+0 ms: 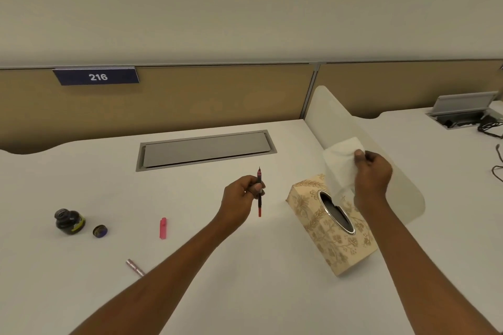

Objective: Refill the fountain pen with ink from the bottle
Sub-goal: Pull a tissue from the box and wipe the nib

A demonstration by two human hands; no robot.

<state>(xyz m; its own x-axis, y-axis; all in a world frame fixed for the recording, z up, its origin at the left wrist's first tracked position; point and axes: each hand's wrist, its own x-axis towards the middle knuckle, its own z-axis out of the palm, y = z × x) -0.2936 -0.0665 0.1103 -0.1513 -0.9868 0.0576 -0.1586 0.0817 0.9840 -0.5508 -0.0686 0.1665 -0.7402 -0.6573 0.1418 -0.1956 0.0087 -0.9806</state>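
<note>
The smooth white desk (81, 294) ran under a tan partition. My left hand (241, 197) pinched the slim fountain pen (259, 193) upright mid-desk; my right hand (371, 171) gripped a soft tissue (340, 163) over the floral box (326, 228). The round dark ink bottle (69, 221) stood uncapped toward the left edge.

beige floral tissue box (330, 228), pink cap (163, 228)

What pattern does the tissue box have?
Beige tissue box with golden floral print; head view.
</note>
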